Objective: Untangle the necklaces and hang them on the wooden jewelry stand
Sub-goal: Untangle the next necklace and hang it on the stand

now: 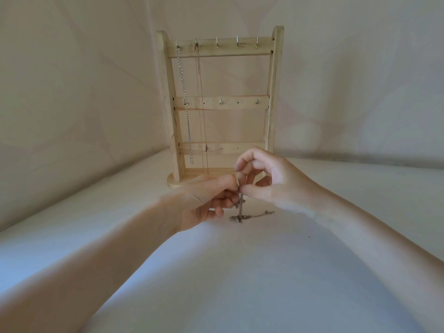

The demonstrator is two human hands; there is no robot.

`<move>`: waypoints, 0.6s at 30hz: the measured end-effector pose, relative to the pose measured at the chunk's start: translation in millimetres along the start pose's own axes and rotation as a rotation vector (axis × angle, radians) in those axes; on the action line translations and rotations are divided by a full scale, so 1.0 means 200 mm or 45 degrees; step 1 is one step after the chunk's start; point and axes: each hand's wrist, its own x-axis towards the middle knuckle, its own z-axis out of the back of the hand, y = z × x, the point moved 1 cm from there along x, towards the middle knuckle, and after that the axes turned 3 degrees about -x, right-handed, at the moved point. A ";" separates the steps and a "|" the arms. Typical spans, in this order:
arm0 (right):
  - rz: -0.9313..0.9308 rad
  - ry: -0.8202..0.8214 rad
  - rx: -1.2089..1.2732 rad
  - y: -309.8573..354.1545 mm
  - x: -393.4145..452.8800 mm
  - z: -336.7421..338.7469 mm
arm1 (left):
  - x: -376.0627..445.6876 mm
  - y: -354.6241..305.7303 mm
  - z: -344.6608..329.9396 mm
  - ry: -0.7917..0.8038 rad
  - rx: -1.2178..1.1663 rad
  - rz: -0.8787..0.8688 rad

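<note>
Near the middle of the white surface (240,272), one wooden jewelry stand (219,102) is upright on a rounded base. No brand, label or writing can be read on any item.

Stand layout: two side posts and three crossbars. Top crossbar: five metal hooks. Middle crossbar: three small hooks. Lower crossbar: no hook can be made out.

Necklaces on the stand: two.
- One thick-link chain (185,102) hangs from the leftmost top hook and ends just above the base.
- One fine chain (201,109) hangs from the second top hook; a small pendant shows level with the lower crossbar.

In front of the base, both hands meet over a tangled chain (241,207). The left hand (211,200) pinches the chain's upper end between thumb and curled fingers. The right hand (266,179) pinches the same point from the other side with thumb and finger; its index finger is bent above. The chain hangs straight down from the pinch. Its lower part, with a clasp, lies on the surface, and one strand trails off to the right.
</note>
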 end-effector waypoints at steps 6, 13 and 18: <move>0.004 -0.063 -0.127 -0.01 0.00 -0.01 | 0.01 0.01 0.00 -0.087 0.056 -0.051; 0.041 -0.096 -0.211 0.00 -0.01 -0.02 | 0.02 0.01 -0.01 -0.137 0.161 -0.115; 0.093 -0.090 -0.389 -0.01 -0.01 -0.03 | 0.02 0.02 -0.01 -0.166 0.224 -0.142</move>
